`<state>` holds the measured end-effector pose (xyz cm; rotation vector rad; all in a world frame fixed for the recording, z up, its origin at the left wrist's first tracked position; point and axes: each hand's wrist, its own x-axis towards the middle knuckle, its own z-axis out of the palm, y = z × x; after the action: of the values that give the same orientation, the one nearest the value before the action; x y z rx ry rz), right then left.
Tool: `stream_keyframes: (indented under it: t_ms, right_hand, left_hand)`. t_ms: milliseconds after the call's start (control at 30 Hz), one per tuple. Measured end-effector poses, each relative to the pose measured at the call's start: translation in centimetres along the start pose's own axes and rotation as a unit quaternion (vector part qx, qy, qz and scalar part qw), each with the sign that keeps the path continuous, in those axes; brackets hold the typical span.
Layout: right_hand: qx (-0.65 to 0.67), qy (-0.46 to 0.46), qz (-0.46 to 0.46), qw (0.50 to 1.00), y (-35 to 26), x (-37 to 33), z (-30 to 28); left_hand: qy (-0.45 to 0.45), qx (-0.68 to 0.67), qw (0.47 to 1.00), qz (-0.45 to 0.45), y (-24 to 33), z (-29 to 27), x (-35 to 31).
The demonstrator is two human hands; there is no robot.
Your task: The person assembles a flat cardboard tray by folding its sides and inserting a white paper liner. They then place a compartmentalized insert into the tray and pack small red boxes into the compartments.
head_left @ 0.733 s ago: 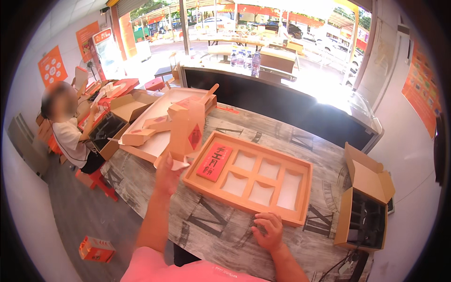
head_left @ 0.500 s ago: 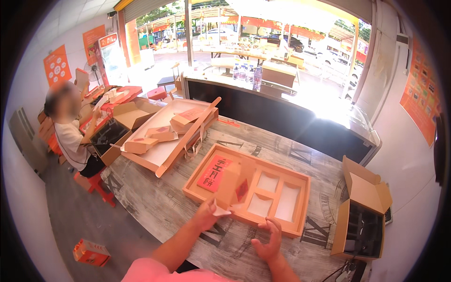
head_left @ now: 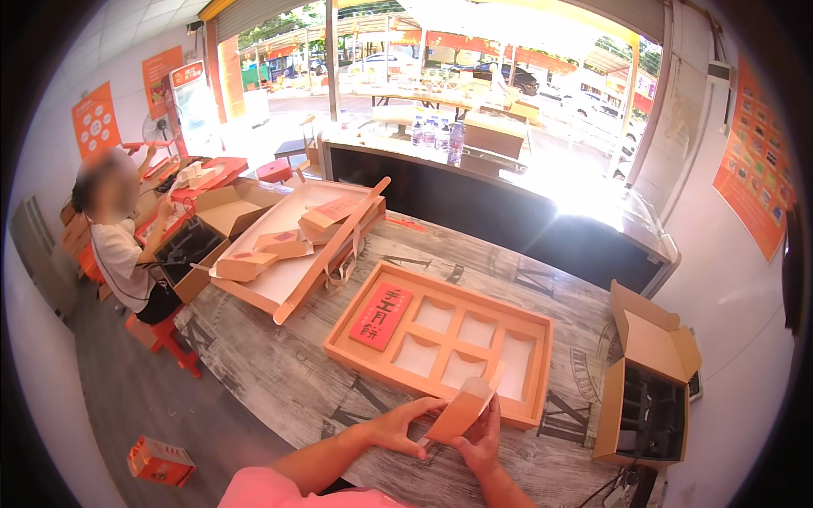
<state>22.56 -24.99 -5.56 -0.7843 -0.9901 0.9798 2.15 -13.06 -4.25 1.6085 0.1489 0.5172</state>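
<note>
Above the table's near edge, a small orange-brown cardboard box [head_left: 458, 416] is tilted between my hands, its upper end open with flaps standing out. My right hand [head_left: 479, 440] grips it from the right, thumb in front and fingers behind. At its lower left end, my left hand [head_left: 401, 426] has its fingers and thumb around the edge. Just beyond lies a shallow orange tray [head_left: 546, 360] divided into several white-bottomed compartments. A red card [head_left: 381, 318] with dark characters fills the tray's left section.
At the back left, a larger shallow box [head_left: 254, 292] holds several small folded cartons [head_left: 279, 245]. An open brown box [head_left: 616, 406] with black contents stands at the right. A dark counter [head_left: 474, 199] borders the table's far side. Another person [head_left: 118, 229] sits at the left.
The small box has moved right and toward me, off the tray, uncovering more compartments. My right hand, empty before, now grips it alongside my left.
</note>
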Motion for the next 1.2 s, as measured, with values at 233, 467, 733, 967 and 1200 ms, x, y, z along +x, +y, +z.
stream_keyframes:
  t_ms: [233,467,733,967,1200]
  right_hand:
    - [-0.314,-0.027,-0.045,0.948,0.8,-1.1,-1.1]
    - [-0.219,-0.031,-0.046,0.974,0.0,-0.6,0.0]
    - [-0.158,0.002,-0.026,0.987,0.0,-0.4,-0.4]
    - [-0.257,-0.007,-0.062,0.964,-0.3,0.1,-0.3]
    - [-0.263,-0.006,-0.091,0.960,-0.3,0.4,0.0]
  left_hand:
    - [0.129,0.030,0.987,0.089,-1.9,0.3,-1.0]
    - [0.235,-0.087,0.966,0.062,-2.8,0.5,-1.5]
    - [0.167,0.014,0.986,0.007,-3.9,0.0,-1.3]
    - [0.136,0.034,0.989,0.043,-1.9,1.1,-0.6]
    - [0.176,-0.081,0.981,0.001,-3.8,1.0,-1.0]
